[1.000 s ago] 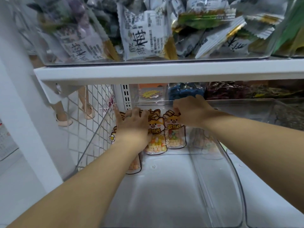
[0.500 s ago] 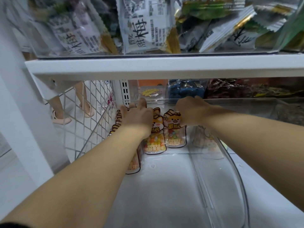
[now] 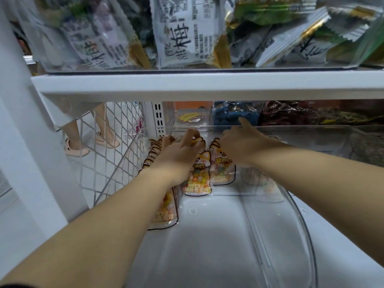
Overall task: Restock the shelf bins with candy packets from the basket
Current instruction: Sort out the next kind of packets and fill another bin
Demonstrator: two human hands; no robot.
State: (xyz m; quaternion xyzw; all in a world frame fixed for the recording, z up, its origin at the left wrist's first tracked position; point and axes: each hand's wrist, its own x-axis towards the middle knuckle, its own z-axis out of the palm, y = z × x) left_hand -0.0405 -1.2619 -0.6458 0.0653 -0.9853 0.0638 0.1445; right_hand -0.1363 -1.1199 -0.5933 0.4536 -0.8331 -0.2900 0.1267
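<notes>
Several dog-shaped candy packets (image 3: pixel 197 179) with colourful sweets stand in rows at the back of a clear plastic bin (image 3: pixel 207 246) on the lower shelf. My left hand (image 3: pixel 178 152) reaches into the bin with fingers curled over the tops of the left and middle packets, pinching them. My right hand (image 3: pixel 243 146) lies over the top of the right packet (image 3: pixel 222 173), fingers curled on it, the index finger sticking up towards the back. More packets (image 3: pixel 164 213) lean along the bin's left wall, partly hidden by my left forearm.
The white upper shelf (image 3: pixel 207 84) hangs low over my hands, carrying a bin of plum snack packs (image 3: pixel 187 36). A wire mesh panel (image 3: pixel 108 154) closes the left side; another person's feet show beyond it. Bins of blue (image 3: pixel 232 115) and dark packets stand behind.
Both hands stayed at the packet tops. My left hand shifted slightly back and right, and my right index finger has lifted and points up.
</notes>
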